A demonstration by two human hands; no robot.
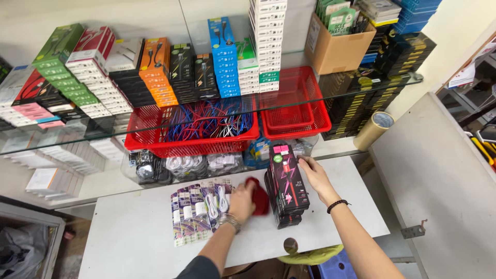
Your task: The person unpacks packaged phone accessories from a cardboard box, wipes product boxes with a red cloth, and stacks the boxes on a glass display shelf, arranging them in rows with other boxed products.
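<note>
My left hand, with a metal watch at the wrist, is closed on a red coiled cable just above the white table. My right hand, a dark bead bracelet on its wrist, rests with fingers spread against the right side of a stack of black and pink boxes standing on the table. Left of my left hand lies a row of several flat purple packets with white cables.
Behind the table stand a red basket of blue and red cables and nested red baskets. A glass shelf carries rows of coloured boxes. A tape roll, a cardboard box and a grey counter are at right.
</note>
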